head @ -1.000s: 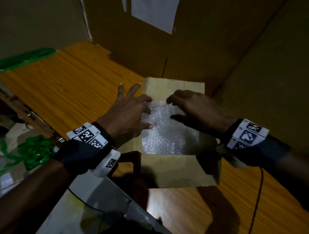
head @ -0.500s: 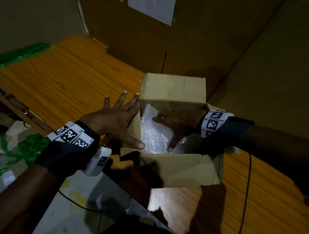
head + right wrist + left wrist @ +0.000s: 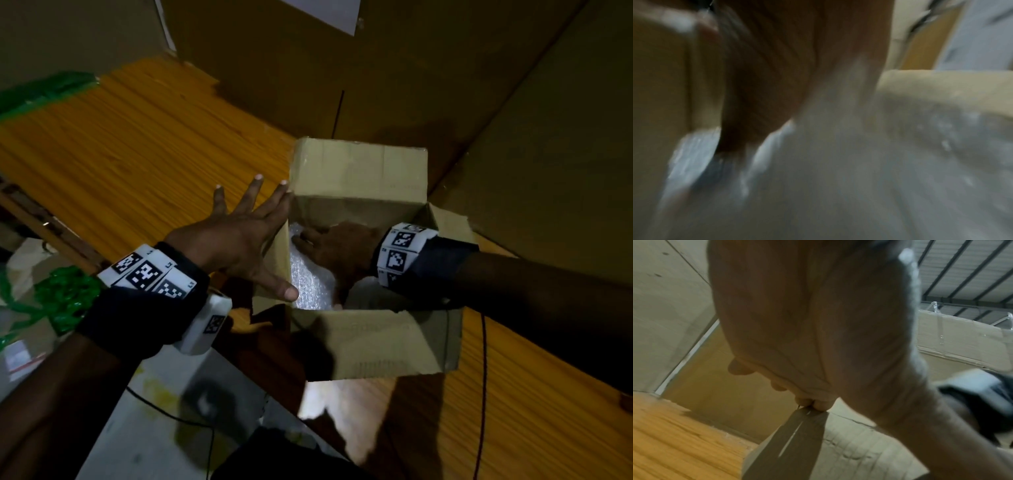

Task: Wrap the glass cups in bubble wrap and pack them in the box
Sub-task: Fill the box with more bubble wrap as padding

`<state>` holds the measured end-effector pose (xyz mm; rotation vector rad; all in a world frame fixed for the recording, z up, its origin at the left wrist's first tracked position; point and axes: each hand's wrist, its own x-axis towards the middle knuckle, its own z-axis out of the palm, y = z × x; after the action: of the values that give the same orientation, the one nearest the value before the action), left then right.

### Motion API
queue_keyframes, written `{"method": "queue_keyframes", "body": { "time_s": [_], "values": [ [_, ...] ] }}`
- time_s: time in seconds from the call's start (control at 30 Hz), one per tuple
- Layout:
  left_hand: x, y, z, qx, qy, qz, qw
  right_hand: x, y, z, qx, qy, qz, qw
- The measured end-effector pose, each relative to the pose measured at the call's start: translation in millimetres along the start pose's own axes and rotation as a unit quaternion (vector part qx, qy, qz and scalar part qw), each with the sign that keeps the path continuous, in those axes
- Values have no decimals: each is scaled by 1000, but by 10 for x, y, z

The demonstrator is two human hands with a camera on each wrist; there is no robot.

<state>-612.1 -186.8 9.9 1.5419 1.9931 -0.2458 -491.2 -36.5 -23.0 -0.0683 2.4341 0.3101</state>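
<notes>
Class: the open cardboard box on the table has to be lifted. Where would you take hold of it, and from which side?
Probably by its two side walls, one hand coming in from each side, gripping low. The box stands upright with its flaps open; the left flap already bends out under the left hand, so flaps would likely fold. The right hand and bubble wrap fill the inside.

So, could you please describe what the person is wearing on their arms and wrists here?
Both hands are bare. The left wrist band and right wrist band are white blocks printed with black square markers, each over a dark cuff. A white camera housing with another marker hangs under the left wrist. A thin dark cable trails below the right forearm.
</notes>
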Motion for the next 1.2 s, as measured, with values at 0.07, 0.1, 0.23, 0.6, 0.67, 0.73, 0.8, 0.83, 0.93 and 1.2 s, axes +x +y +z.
{"method": "queue_keyframes", "body": {
  "time_s": [0.07,0.1,0.23,0.6,0.67,0.73,0.8,0.83,0.93,1.2],
  "values": [
    [-1,0,-3,1,3,3,1000,-19,104,-18,36,-15,4,999],
    [2,0,-1,0,4,4,1000,-57,179,-16,47,-20,5,999],
    [10,12,-10,0,2,-3,1000,-158,329,72,-3,-40,19,999],
    [43,-27,22,10,13,11,1000,-10,-4,101,32,-42,103,993],
    [43,-53,33,4,18,16,1000,-180,90,-62,81,-33,97,991],
    [22,-65,37,0,23,23,999,-441,153,-272,125,-17,90,988],
    [-24,-44,17,-18,36,30,999,-708,193,-393,180,33,108,977],
    [-66,-6,-7,-42,49,37,997,-845,216,-405,203,70,120,969],
    [-195,177,-55,-156,133,66,977,-1292,212,-290,287,201,160,923],
    [-271,1300,60,-175,325,181,912,-2345,-2,698,447,406,281,746]
  ]
}}
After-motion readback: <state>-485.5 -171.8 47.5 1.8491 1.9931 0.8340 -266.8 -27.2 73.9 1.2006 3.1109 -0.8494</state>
